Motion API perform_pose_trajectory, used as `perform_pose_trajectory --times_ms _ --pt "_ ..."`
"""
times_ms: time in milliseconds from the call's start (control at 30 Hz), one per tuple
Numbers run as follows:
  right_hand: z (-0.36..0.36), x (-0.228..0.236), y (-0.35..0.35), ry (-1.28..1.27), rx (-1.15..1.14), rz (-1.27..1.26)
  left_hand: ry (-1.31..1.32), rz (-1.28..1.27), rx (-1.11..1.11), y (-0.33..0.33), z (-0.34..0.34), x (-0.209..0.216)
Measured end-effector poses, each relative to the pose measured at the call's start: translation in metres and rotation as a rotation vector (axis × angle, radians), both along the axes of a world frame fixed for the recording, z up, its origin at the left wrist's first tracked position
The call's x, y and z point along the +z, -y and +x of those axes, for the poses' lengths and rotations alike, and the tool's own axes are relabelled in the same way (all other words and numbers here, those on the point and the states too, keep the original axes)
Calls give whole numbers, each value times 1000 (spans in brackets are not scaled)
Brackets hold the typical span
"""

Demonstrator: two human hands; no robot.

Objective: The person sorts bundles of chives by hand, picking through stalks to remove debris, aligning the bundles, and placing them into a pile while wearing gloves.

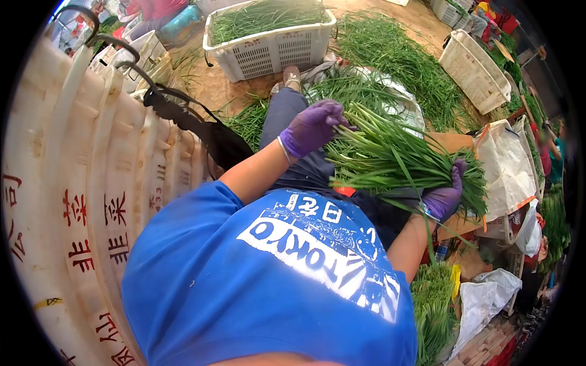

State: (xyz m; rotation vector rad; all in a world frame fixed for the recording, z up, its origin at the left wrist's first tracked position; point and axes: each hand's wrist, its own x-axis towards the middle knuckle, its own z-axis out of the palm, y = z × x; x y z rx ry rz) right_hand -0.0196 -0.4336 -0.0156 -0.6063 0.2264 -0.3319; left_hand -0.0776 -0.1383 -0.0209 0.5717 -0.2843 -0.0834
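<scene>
A thick bunch of green garlic chives (397,149) lies across in front of me, its pale stem ends toward the left and its leafy ends toward the right. My right hand (445,194), in a purple glove, is closed around the leafy part, with the thumb on top. Beside the pale ends is my left hand (311,127), also gloved in purple. Its fingers are curled together next to the stems; whatever they pinch is too small to make out. Loose chives (354,160) lie under the bunch near my lap.
A white crate (268,52) full of chives stands ahead. Heaped chives (403,61) cover the floor beyond the bunch. Another white crate (476,70) tilts at the far right. Stacked white crates (91,201) rise close on my left. More chives (433,311) lie at lower right.
</scene>
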Motion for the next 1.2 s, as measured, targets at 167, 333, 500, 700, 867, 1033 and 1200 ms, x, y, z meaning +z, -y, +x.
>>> perform_pose_trajectory --times_ms 167,333,500,700,867,1033,1200 --pt "21 -14 55 249 109 106 31 -308 94 -42 4 14" --pt "60 20 21 48 240 12 -160 -55 56 -48 25 -14" --pt "112 -20 -21 -28 180 32 -909 -1458 -823 6 57 -16" --pt "106 -37 -15 -218 62 20 -534 119 -95 32 55 -29" --pt "106 -19 -19 -153 -10 22 -193 172 -419 6 54 -32" --pt "101 -24 -22 -41 -1 -85 -509 812 -227 -5 79 -45" --pt "89 -17 -25 -50 -21 -108 -565 869 596 24 62 -60"
